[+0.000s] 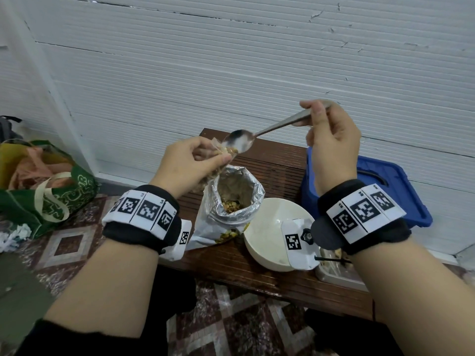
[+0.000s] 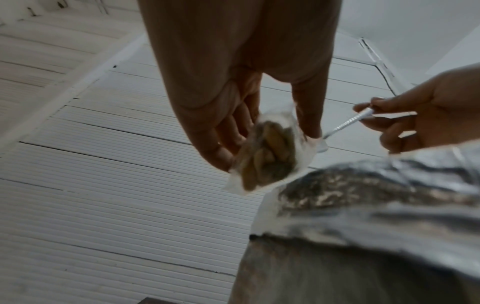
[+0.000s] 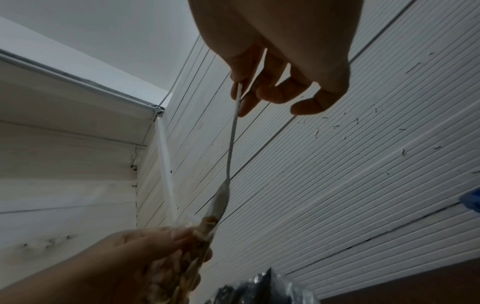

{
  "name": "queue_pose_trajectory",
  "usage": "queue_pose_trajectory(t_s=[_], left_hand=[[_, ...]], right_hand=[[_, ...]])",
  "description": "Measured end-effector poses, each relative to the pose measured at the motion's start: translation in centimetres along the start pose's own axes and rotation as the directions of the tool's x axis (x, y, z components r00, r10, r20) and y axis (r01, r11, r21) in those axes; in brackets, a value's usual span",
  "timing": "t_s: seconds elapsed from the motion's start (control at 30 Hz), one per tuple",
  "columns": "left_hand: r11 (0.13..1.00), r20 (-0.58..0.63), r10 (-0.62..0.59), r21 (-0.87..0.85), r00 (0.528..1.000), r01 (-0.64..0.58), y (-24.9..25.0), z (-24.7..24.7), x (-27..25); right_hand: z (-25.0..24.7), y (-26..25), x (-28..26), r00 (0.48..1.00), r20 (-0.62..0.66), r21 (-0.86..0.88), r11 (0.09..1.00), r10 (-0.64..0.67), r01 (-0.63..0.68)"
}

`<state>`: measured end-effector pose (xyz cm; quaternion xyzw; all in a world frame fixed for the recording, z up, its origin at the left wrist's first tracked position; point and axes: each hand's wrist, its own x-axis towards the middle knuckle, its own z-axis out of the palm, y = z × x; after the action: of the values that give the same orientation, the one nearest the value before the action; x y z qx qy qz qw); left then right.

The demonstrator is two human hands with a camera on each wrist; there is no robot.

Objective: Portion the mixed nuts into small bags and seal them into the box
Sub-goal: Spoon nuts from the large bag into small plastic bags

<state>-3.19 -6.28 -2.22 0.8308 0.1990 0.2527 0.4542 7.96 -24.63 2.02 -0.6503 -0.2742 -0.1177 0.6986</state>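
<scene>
Right hand point(image 1: 331, 140) gripping spoon point(image 1: 259, 133)

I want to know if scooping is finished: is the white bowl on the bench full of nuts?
No: in the head view the white bowl shows only bare inside, while nuts lie in the open foil bag beside it.

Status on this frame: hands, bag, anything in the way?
Left hand holds small bag. Right hand tips spoon at its mouth. Foil pouch open below. Nothing blocking.
</scene>
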Motion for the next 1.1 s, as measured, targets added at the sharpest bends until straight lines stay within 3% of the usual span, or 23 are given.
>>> queue_pose_trajectory(t_s=[0.13, 0.23, 0.37, 0.5, 0.67, 0.87, 1.1], left_hand=[[0.999, -0.048, -0.025, -0.04, 0.999, 0.023, -0.2, -0.7, 0.1], [0.997, -0.056, -0.027, -0.076, 0.998, 0.022, -0.3, -1.0, 0.2], [0.986, -0.04, -0.004, -0.167, 0.999, -0.003, 0.2, -0.9, 0.0], [0.969, -0.016, 0.053, -0.239, 0.998, -0.055, 1.2, -0.2, -0.2], [0.954, 0.014, 0.118, -0.28, 0.993, -0.109, 2.3, 1.1, -0.9], [0.937, 0.065, 0.17, -0.318, 0.983, -0.141, 3.8, 2.5, -1.9], [0.939, 0.113, 0.24, -0.279, 0.964, -0.201, 5.1, 4.6, -2.6]], right_hand=[[-0.9, 0.4, 0.1, 0.986, -0.162, -0.041, 0.999, 0.027, -0.034], [-1.1, 1.1, -0.4, 0.98, -0.183, -0.134, 0.985, 0.081, -0.106], [-0.8, 2.1, -2.3, 0.986, -0.099, -0.278, 0.948, 0.133, -0.156], [0.3, 3.5, -5.3, 0.99, 0.039, -0.426, 0.899, 0.132, -0.103], [1.3, 5.3, -7.6, 0.974, 0.118, -0.487, 0.866, 0.193, -0.113], [0.3, 4.7, -7.5, 0.948, 0.163, -0.431, 0.884, 0.275, -0.182], [-2.1, 3.0, -7.0, 0.938, 0.044, -0.249, 0.913, 0.343, -0.322]])
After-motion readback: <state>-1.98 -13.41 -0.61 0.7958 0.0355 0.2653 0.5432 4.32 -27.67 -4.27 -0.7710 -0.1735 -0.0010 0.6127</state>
